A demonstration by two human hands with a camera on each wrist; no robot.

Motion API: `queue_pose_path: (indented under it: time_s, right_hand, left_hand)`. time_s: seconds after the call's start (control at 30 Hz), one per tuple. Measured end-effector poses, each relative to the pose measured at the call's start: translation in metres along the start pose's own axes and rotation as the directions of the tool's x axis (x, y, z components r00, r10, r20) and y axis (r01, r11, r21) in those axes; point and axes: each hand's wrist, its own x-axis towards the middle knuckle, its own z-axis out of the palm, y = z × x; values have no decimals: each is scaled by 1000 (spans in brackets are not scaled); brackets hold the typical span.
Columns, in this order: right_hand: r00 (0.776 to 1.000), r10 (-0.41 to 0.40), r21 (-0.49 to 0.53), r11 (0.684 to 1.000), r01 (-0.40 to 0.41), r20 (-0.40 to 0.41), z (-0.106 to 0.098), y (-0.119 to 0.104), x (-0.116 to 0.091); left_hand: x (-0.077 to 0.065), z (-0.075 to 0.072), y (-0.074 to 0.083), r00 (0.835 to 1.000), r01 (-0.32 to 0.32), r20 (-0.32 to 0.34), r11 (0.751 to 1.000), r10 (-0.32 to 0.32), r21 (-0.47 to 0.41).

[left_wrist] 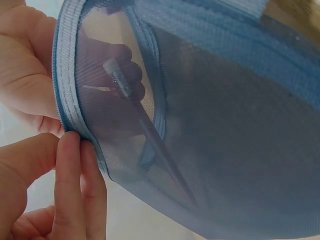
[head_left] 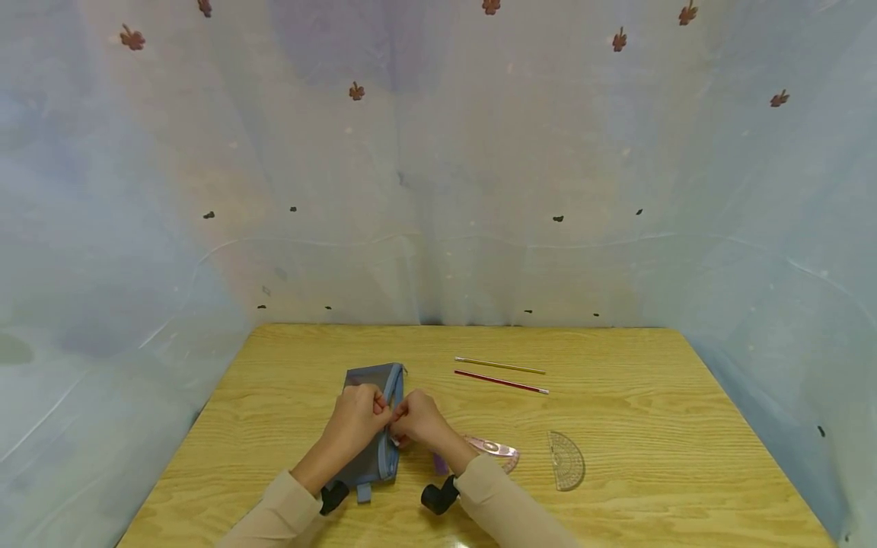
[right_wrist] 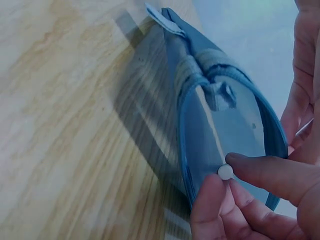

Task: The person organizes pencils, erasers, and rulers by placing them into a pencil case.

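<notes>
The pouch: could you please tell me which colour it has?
The pouch is blue and partly see-through; the left wrist view shows it best.

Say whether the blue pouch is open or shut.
The pouch is open: its zipper edges stand apart, and the right hand holds a white-ended pencil between them.

Dressed in plain, long beige sleeves [head_left: 517, 506], lightly creased, with broad cuffs [head_left: 293, 498], and fitted with stubby, rounded black wrist cameras [head_left: 438, 497] close to both cuffs
</notes>
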Motion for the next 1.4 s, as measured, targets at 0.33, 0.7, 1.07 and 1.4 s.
queue_pose_path:
  time_s: [0.33, 0.7, 1.07, 1.4]
  right_hand:
    - [999, 47, 38, 998, -47, 5, 5, -2, -1]
    - [997, 76, 106, 991, -78, 21, 9, -4, -2]
    - [999, 20, 113, 993, -25, 47, 1, -3, -3]
    - [999, 50, 94, 994, -51, 17, -2, -6, -4]
  left_hand:
    - [0, 1, -1, 1000, -1, -6, 1000, 1, -5]
    - [-1, -1, -1, 1000, 10, -8, 1000, -10, -13]
    - [0, -2, 0, 1000, 5, -11, 1000, -5, -1]
    - [1, -2, -1, 1000, 6, -13, 1000, -6, 23]
